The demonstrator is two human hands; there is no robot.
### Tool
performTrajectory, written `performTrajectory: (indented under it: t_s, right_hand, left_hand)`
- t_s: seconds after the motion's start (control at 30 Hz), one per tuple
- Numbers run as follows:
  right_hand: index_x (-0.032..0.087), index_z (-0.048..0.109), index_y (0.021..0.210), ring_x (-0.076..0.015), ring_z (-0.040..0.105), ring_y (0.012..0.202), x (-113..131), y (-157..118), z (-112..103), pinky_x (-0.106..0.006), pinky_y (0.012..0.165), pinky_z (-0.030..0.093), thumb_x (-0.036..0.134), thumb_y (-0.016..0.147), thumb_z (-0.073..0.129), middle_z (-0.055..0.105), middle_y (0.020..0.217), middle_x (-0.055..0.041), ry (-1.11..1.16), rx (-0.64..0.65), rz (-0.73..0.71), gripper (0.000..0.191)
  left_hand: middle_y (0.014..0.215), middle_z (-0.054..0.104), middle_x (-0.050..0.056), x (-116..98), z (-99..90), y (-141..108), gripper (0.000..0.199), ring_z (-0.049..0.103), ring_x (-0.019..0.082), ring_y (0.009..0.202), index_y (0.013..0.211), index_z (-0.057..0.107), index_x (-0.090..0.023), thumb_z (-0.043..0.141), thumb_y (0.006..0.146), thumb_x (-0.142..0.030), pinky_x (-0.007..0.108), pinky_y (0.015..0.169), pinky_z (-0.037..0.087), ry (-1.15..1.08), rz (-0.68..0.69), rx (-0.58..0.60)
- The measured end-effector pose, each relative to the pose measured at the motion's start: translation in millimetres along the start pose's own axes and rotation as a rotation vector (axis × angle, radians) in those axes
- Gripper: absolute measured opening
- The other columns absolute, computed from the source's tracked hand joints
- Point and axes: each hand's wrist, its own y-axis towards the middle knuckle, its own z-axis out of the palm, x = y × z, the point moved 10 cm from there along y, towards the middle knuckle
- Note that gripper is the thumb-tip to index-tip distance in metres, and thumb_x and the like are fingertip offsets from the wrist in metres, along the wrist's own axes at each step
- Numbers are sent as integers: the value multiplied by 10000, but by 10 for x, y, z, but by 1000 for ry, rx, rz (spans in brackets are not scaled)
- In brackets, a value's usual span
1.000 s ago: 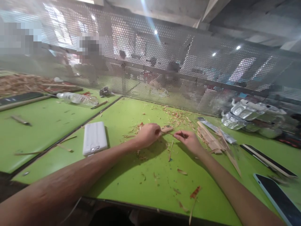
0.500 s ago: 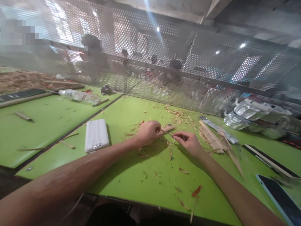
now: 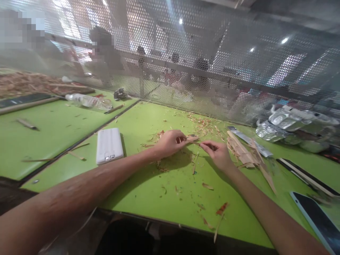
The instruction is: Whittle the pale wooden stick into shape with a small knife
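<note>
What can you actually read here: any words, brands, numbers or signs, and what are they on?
No text can be read anywhere in this view.
Clear plastic bottle: any print is too blurred.
White device: no legible marking.
Phone: dark screen, no legible text.
Thin held strip: too small to tell.

Right of the power bank (image 3: 109, 145) come the left hand (image 3: 171, 143), the right hand (image 3: 219, 154), wood pieces (image 3: 243, 152) and a phone (image 3: 321, 221). Behind it lies a bottle (image 3: 89, 101), and farther left, probably wood shavings (image 3: 23, 84).
</note>
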Motion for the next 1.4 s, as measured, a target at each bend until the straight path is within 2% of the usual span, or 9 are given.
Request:
performTrajectory:
  t_s: [0.17,0.33,0.43,0.53,0.77,0.9,1.1,1.4]
  right_hand:
    - [185,796,840,-146,479,518,3,-5,15,-296,488,374,533,927,644,676,652,-54,-60,24,-31,389]
    - [185,807,900,-162,511,550,-18,-18,-6,-314,510,401,480,932,653,704,701,-70,-102,15,-25,334]
    - [198,810,899,-163,501,535,-29,-23,15,-317,495,396,490,940,637,694,679,-65,-95,35,-5,341]
    - [202,815,889,-173,535,561,-14,-25,37,-330,522,443,517,940,637,708,710,-77,-86,47,-11,365]
    - [208,817,901,-196,605,621,18,-36,58,-349,558,503,557,927,649,743,781,-89,-68,67,-18,389]
    - [194,814,917,-197,611,635,103,-59,66,-345,564,500,500,943,644,743,794,-92,-61,53,-50,352]
    - [201,811,910,-204,633,651,172,-80,140,-360,599,524,430,951,632,757,804,-89,-66,76,-82,293]
    - [201,810,922,-193,606,612,95,-54,78,-333,530,482,454,945,627,745,763,-89,-78,62,-45,313]
  left_hand:
    - [785,747,77,71,12,10,158,591,125,623,859,768,-114,635,905,-187,238,554,434,39,-78,29]
    - [810,758,92,103,19,10,184,602,132,646,906,774,-104,620,910,-206,237,572,440,-18,-100,23]
    - [762,747,81,140,26,-3,187,579,125,599,859,766,-111,606,896,-201,232,538,409,-35,-149,25]
    - [699,719,54,160,10,-15,170,554,119,569,816,752,-126,615,873,-209,227,515,372,-39,-173,12]
    - [609,619,9,76,-40,-26,217,482,98,532,675,639,-142,651,848,-273,224,511,342,-29,-107,-44]
    - [577,574,-9,40,-84,-26,288,450,89,524,640,602,-152,679,840,-344,220,506,307,-20,-79,-97]
    - [579,560,-9,78,-81,-15,350,437,96,534,632,582,-160,678,859,-408,229,507,298,-18,-81,-105]
    - [658,619,13,70,-26,-31,238,493,109,580,712,632,-152,638,893,-306,239,544,340,-9,-52,-113]
